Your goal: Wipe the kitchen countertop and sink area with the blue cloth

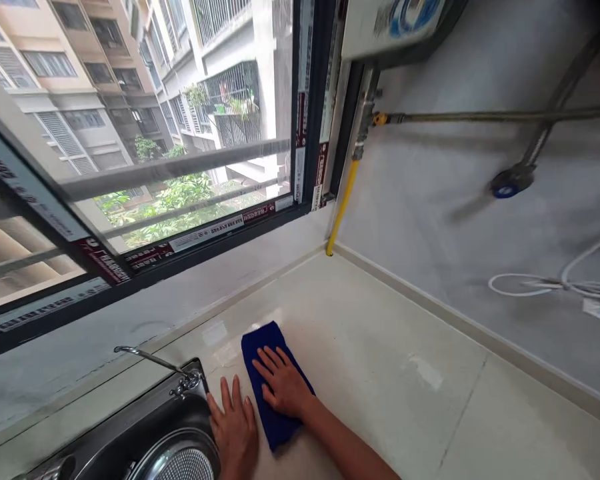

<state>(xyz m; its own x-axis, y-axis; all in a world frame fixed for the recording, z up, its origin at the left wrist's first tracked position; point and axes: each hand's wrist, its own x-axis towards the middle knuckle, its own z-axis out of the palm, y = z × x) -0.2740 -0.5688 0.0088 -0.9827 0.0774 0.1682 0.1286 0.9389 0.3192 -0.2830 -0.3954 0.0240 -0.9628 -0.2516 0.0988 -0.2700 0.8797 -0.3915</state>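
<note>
A folded dark blue cloth (280, 430) lies flat on the pale countertop (375, 373), to the right of the sink. My right hand (284, 383) rests on top of it, palm down with the fingers stretched out. To its left, my left hand (233, 427) lies at the right rim of the sink, fingers extended and holding nothing. A gap of bare countertop separates the left hand from the cloth. The metal sink (145, 420) is partly cut off by the bottom edge.
A chrome faucet (153, 360) rises at the sink's back corner. Inside the sink sits a metal strainer (185, 465). A yellow pipe (343, 207) enters the counter's far corner. On the right wall hang a valve (510, 183) and a looped white cable (525, 287). A window (180, 120) stands behind.
</note>
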